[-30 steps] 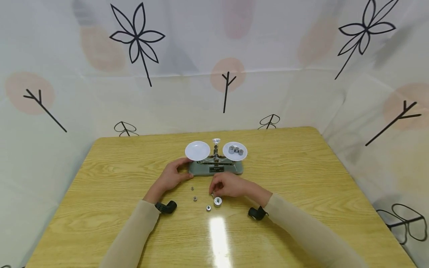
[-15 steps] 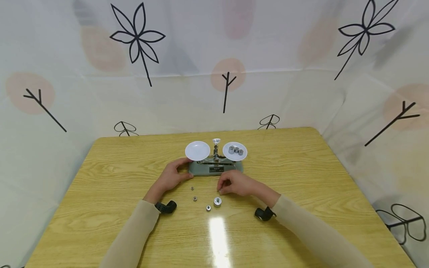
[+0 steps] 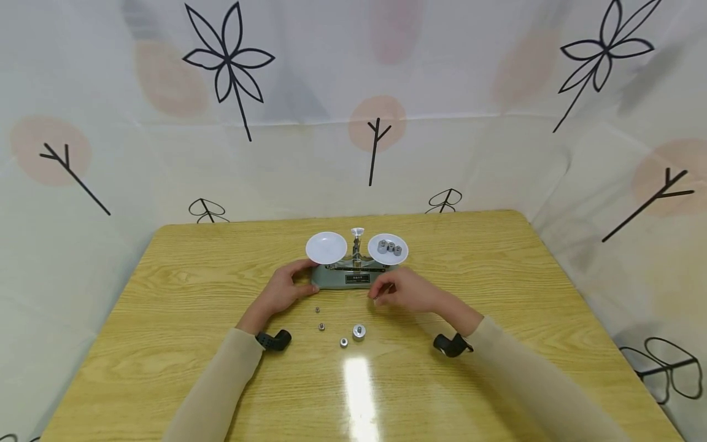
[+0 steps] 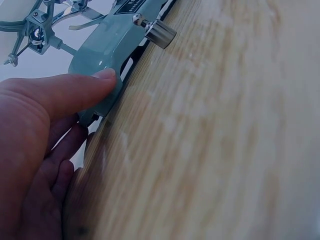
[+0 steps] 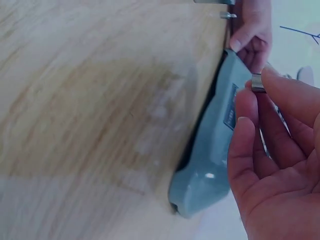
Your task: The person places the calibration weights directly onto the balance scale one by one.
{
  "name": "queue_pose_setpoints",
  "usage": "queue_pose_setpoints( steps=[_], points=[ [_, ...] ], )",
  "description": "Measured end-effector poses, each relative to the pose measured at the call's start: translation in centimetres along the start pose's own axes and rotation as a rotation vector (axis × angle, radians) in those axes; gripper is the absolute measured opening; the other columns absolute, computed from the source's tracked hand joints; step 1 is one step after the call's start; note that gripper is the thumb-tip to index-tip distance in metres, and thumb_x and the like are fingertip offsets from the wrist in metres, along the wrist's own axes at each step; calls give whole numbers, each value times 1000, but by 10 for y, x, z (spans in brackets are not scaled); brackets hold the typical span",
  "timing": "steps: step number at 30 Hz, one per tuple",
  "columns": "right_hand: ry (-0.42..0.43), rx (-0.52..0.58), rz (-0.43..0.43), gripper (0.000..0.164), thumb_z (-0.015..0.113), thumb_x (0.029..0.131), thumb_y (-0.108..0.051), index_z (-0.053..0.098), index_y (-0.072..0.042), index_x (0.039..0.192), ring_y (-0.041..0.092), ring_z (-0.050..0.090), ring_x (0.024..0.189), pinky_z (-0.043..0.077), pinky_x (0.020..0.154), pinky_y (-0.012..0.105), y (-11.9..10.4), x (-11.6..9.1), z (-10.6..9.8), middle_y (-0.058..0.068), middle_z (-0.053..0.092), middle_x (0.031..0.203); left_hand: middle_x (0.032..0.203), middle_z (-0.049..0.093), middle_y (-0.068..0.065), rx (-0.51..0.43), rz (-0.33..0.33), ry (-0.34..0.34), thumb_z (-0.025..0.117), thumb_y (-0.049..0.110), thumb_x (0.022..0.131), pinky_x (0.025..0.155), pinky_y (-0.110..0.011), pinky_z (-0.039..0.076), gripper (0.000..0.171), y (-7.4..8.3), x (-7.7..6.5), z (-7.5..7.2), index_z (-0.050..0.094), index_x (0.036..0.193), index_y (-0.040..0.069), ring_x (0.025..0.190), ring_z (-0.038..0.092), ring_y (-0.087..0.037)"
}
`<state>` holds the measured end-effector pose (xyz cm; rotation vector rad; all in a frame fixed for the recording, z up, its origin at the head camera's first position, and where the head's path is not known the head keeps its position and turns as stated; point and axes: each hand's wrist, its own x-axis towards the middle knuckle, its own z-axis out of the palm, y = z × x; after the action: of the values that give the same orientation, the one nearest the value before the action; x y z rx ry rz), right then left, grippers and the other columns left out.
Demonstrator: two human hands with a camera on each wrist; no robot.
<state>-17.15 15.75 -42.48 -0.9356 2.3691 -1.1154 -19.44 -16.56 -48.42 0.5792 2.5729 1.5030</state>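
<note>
A grey-green balance scale stands on the table with two white pans. My left hand grips the left end of its base, thumb on the front and fingers behind. My right hand is in front of the base's right end. It pinches a small metal weight between thumb and fingertips. Three knobbed weights sit together on the right pan; the left pan is bare.
Several knobbed weights stand on the wooden table in front of the scale. The largest weight is near the middle, with a smaller weight beside it. A patterned cloth hangs behind and around the table.
My right hand has lifted the small weight from beside the largest one and carried it right and away from me, up to the scale's base. The left hand keeps its grip in place.
</note>
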Motion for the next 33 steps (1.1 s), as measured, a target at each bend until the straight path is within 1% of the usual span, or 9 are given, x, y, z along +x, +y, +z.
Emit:
queue_pose_setpoints(
  steps=[4, 8, 12, 18, 23, 30, 33],
  points=[
    [11, 11, 3, 8, 72, 92, -8, 73, -4, 98, 13, 64, 87, 55, 77, 30, -4, -5, -7, 8, 72, 102, 141, 56, -8, -7, -4, 5, 80, 13, 85, 111, -50, 36, 55, 1, 0, 0, 60, 137, 11, 135, 46, -28],
    [24, 27, 1, 8, 72, 92, -6, 72, -2, 98, 14, 64, 85, 55, 77, 30, -8, -10, -13, 11, 71, 102, 142, 55, -7, 5, -2, 0, 80, 13, 85, 110, -50, 36, 55, 1, 0, 0, 60, 137, 12, 135, 46, -28],
    [36, 29, -9, 8, 72, 91, -6, 72, -2, 99, 16, 66, 85, 56, 77, 30, -10, -14, -19, 9, 71, 99, 142, 55, -7, 7, -4, -5, 80, 13, 86, 110, -50, 36, 55, 1, 0, -1, 60, 137, 12, 135, 46, -28],
    [63, -7, -19, 6, 72, 92, -7, 72, -6, 98, 21, 64, 82, 54, 69, 28, -13, -21, -30, 2, 70, 97, 141, 55, -7, -5, -4, -2, 80, 13, 85, 110, -49, 36, 55, 2, -1, -1, 60, 137, 12, 135, 46, -27],
    [74, -1, -10, 8, 71, 93, -8, 71, -4, 100, 23, 64, 84, 54, 72, 28, -16, -24, -37, 5, 71, 100, 142, 55, -7, -7, 6, -3, 80, 13, 86, 110, -50, 36, 54, 2, -1, 0, 61, 136, 12, 135, 45, -28],
    [106, -19, -13, 9, 71, 92, -7, 71, -5, 101, 31, 65, 85, 53, 68, 27, -21, -25, -46, 5, 71, 100, 143, 54, -6, 1, -2, -8, 80, 14, 86, 111, -50, 36, 55, 3, -2, 0, 60, 137, 12, 136, 44, -27],
    [115, -26, -22, 7, 71, 93, -6, 71, -6, 100, 30, 65, 84, 52, 68, 27, -25, -25, -50, 4, 71, 99, 143, 54, -6, 7, -7, -9, 80, 14, 86, 111, -49, 36, 55, 2, -1, 0, 60, 137, 12, 136, 45, -27]
  ],
)
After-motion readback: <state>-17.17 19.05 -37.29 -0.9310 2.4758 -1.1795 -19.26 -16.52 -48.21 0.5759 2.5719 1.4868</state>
